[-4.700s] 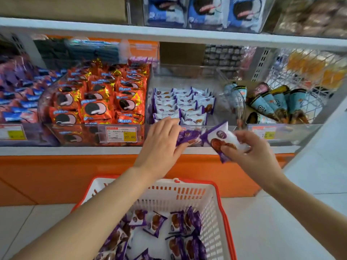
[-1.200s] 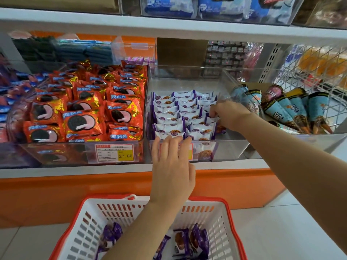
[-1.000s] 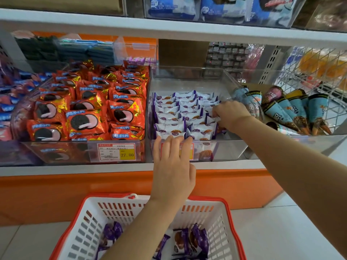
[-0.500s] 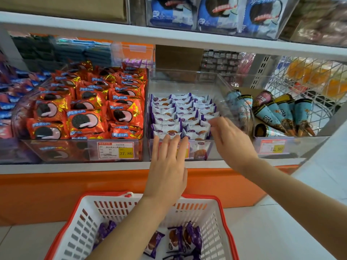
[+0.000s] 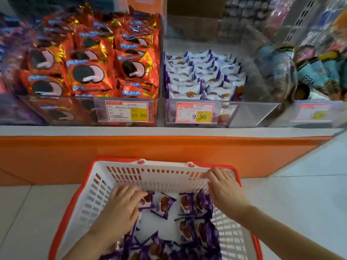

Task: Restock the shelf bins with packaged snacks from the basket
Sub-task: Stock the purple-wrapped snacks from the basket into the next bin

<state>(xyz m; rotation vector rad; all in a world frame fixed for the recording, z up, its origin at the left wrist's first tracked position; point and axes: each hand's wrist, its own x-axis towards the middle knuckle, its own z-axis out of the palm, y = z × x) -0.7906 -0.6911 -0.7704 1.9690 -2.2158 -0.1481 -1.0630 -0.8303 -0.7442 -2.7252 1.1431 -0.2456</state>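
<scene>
Lower centre of frame: both hands are down in the basket (image 5: 159, 177), among the snacks.

Left hand (image 5: 122, 207) has its fingers curled onto one purple packet (image 5: 148, 202) at the left of the pile and is gripping its edge. Right hand (image 5: 224, 192) is loose, fingers spread and holding nothing, over the basket's far right corner just above the loose packets (image 5: 189, 229). Basket is on the floor against the orange shelf base. Upper centre: clear middle bin (image 5: 244, 113), tagged 9.90, holds rows of white-and-purple packs (image 5: 199, 76) in its left part; its right part is bare. Upper left: neighbouring bin of orange cookie packs (image 5: 90, 72), tagged 27.80. Upper right: cone packs (image 5: 319, 72), blurred.
</scene>
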